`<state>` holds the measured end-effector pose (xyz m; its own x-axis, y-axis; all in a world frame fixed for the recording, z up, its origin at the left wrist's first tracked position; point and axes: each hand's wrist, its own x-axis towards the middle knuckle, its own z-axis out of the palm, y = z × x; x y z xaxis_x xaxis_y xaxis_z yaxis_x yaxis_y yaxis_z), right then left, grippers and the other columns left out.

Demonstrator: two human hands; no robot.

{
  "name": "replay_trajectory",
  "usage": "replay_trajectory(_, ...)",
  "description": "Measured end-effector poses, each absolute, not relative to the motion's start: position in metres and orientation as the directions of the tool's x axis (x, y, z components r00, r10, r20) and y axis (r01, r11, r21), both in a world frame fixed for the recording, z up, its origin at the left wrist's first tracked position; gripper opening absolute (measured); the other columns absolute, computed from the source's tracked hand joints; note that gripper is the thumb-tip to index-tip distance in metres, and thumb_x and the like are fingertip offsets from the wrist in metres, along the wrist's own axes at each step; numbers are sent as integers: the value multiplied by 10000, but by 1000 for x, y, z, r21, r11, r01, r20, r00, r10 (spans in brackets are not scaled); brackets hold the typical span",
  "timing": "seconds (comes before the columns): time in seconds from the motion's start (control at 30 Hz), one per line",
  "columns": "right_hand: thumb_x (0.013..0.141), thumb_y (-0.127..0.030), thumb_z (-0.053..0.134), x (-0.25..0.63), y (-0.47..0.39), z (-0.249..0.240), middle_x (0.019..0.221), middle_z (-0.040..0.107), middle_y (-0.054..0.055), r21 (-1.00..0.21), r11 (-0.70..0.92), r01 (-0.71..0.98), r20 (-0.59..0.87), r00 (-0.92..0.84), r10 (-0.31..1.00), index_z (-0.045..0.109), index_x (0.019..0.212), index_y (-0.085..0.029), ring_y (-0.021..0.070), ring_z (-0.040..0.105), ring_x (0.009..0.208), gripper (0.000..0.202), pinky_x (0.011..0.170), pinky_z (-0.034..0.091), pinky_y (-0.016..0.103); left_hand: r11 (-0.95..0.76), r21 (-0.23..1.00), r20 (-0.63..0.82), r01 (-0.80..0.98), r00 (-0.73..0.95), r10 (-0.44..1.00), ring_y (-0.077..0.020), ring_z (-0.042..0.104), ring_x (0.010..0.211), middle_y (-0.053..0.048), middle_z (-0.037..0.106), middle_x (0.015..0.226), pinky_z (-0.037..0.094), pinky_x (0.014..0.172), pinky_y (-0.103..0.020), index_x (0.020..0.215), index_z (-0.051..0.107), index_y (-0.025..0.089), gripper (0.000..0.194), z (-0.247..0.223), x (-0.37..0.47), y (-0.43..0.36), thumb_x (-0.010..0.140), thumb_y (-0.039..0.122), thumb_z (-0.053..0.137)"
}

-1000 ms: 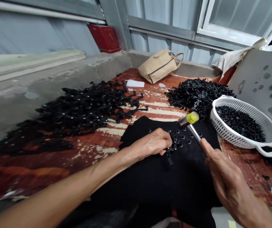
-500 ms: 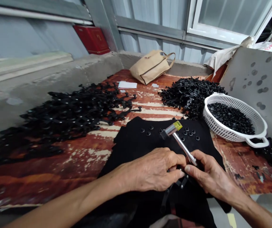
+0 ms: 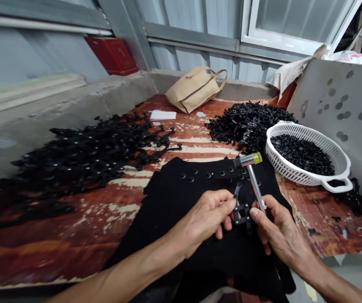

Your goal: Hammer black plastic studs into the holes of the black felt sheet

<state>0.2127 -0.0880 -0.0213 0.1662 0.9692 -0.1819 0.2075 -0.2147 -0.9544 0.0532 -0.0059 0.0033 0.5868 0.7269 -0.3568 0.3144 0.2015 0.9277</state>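
Note:
Between the thumb and fingers of my left hand (image 3: 214, 212) is a small black linked bracket (image 3: 241, 213) with shiny rivets, one curved arm pointing away from me. My right hand (image 3: 277, 227) is closed around a small hammer (image 3: 255, 187) with a metal shaft and a yellow face on its head. The right thumb is close to the bracket's right side; whether it touches is unclear. Under both hands lies a black cloth (image 3: 168, 210). Several small round black pieces (image 3: 208, 175) sit on its far part, some of them behind the hammer.
To the left spreads a heap of black linked parts (image 3: 89, 155). Another black pile (image 3: 247, 122) lies at the back right, beside a white basket (image 3: 339, 168) of small black pieces. A tan bag (image 3: 196, 88) and white paper (image 3: 163, 115) are at the back.
My hands have moved apart, bringing the bracket into view. The hammer has swung upright and to the right. The camera view has shifted slightly.

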Motion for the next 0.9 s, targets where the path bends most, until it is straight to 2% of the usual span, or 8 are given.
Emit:
replay_trajectory(0.13,933,-565,452,219,-99,-20,538,438,-105,-948,-237,214,-207,154,966,497,916,-208,54,392,372,361,333,326,145,279,914,-401,295,556,728,-21,258,401,71,419,532,168,376,-156,695,497,169,360,-1,54,11,733,511,602)
replay_trajectory(0.23,942,-568,447,224,-106,-19,541,429,-106,-945,-250,209,-215,176,961,505,931,-205,51,395,377,368,342,327,141,317,904,-427,288,556,713,-4,195,411,87,382,555,108,385,-150,687,474,172,399,-4,53,20,693,527,657)
replay_trajectory(0.63,950,-583,429,230,-111,-23,519,404,-107,-954,-276,119,-256,155,954,497,913,-209,60,394,395,382,345,353,136,377,862,-507,339,564,652,-10,109,399,130,234,421,73,381,-160,645,513,165,413,-1,54,24,686,543,673)
replay_trajectory(0.9,947,-571,448,232,-109,-25,590,460,-88,-956,-274,107,-258,140,956,491,940,-211,57,403,389,362,346,363,155,370,862,-506,345,568,649,-11,114,398,124,242,417,73,384,-163,639,515,166,417,-4,53,25,689,544,685)
